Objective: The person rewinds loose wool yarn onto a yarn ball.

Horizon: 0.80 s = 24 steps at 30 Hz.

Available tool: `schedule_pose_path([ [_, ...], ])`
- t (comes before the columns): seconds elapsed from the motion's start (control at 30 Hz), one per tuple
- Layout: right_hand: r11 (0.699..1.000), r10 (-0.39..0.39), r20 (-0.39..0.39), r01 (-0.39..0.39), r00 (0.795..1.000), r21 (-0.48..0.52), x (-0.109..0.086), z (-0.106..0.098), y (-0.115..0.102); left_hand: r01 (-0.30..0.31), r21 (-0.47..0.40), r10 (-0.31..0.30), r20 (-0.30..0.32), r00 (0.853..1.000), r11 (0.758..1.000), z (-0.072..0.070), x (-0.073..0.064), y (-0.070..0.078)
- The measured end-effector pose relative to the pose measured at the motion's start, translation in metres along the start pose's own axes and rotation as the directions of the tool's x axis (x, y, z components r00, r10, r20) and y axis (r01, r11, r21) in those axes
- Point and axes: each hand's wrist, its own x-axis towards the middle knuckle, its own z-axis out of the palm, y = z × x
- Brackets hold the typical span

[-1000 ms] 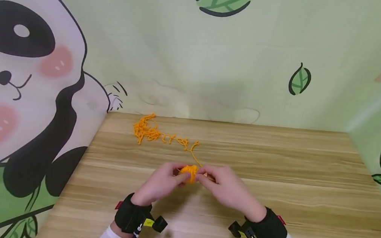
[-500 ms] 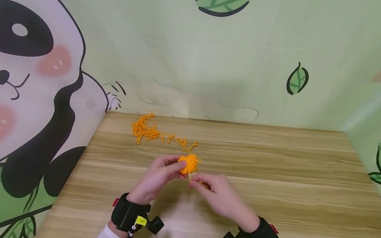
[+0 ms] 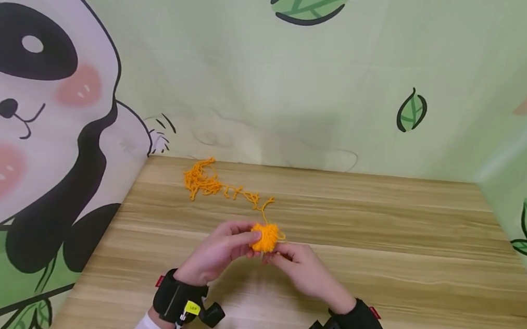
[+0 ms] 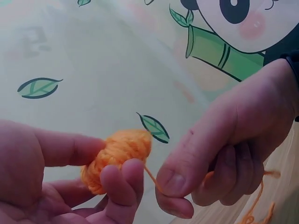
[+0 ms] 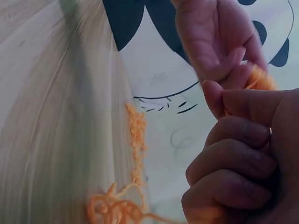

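A small ball of orange yarn [image 3: 265,237] is gripped by my left hand [image 3: 218,249], thumb on its near face and fingers behind and below. In the left wrist view the wound strands of the yarn ball [image 4: 126,151] show between thumb and fingers. My right hand [image 3: 303,270] is just right of the ball, pinching a yarn strand [image 4: 153,178] between thumb and forefinger, its other fingers curled. That strand runs taut from the ball. Seen from the right wrist, the ball is mostly hidden behind the right hand [image 5: 238,154].
A loose tangle of orange yarn [image 3: 201,179] lies at the back left of the wooden table [image 3: 381,222], trailing a kinked strand [image 3: 249,195] toward the ball. A panda-printed cloth backdrop [image 3: 235,52] rises behind the table. Black camera bands [image 3: 179,298] circle both wrists.
The right hand has gone from the ball's right side to below it, drawing out a strand. The ball has turned, rising and then lowering slightly. The tangle lies as before.
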Motion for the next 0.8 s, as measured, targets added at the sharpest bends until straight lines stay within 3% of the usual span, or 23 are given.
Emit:
schedule_pose_path([
  [0.1, 1.000, 0.018, 0.010, -0.018, 1.000, -0.004, 0.001, -0.002, 0.005, 0.023, 0.067, -0.026, 0.047, 0.999, 0.997, 0.000, -0.002, 0.001],
  [0.23, 0.999, 0.035, 0.038, -0.034, 0.999, -0.023, 0.003, -0.010, 0.007, 0.004, 0.197, -0.027, 0.116, 0.993, 0.980, -0.001, -0.005, 0.002],
  [0.37, 0.999, 0.024, 0.053, -0.022, 0.998, -0.041, 0.007, -0.020, 0.004, 0.001, 0.289, -0.043, 0.140, 0.989, 0.957, -0.001, -0.006, 0.001],
  [0.6, 0.990, 0.002, 0.025, 0.001, 1.000, -0.141, 0.011, -0.033, -0.008, 0.025, 0.385, -0.064, 0.088, 0.994, 0.922, 0.002, -0.005, 0.002],
  [0.7, 0.984, -0.007, -0.007, 0.006, 1.000, -0.178, 0.010, -0.035, -0.015, 0.027, 0.460, -0.052, 0.042, 0.998, 0.888, 0.011, -0.009, 0.013],
  [0.8, 0.978, -0.033, -0.034, 0.025, 0.999, -0.208, 0.007, -0.035, -0.024, 0.015, 0.528, -0.019, 0.001, 1.000, 0.849, 0.010, -0.007, 0.012],
])
